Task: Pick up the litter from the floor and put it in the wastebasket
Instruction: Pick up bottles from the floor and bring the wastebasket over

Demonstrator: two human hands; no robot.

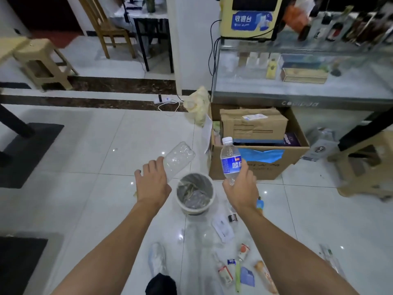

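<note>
A small white wastebasket (209, 204) with a clear liner stands on the tiled floor between my two hands; some clear plastic lies inside. My left hand (152, 184) grips a clear, crushed plastic bottle (177, 159) that points up and away, left of the basket. My right hand (241, 189) holds a water bottle (229, 159) with a blue label and white cap, upright, right of the basket. Several pieces of litter lie on the floor nearer to me: a white card (223, 228), small wrappers (244, 251), a blue scrap (247, 276), an orange wrapper (264, 274), clear plastic (157, 259).
An open cardboard box (255, 167) of flattened cartons stands just behind the basket, under a glass display counter (297, 88). A power strip with cable (162, 100) lies on the floor beyond. Plastic stools (42, 62) (365, 165) sit far left and right. Dark mats (27, 154) lie at left.
</note>
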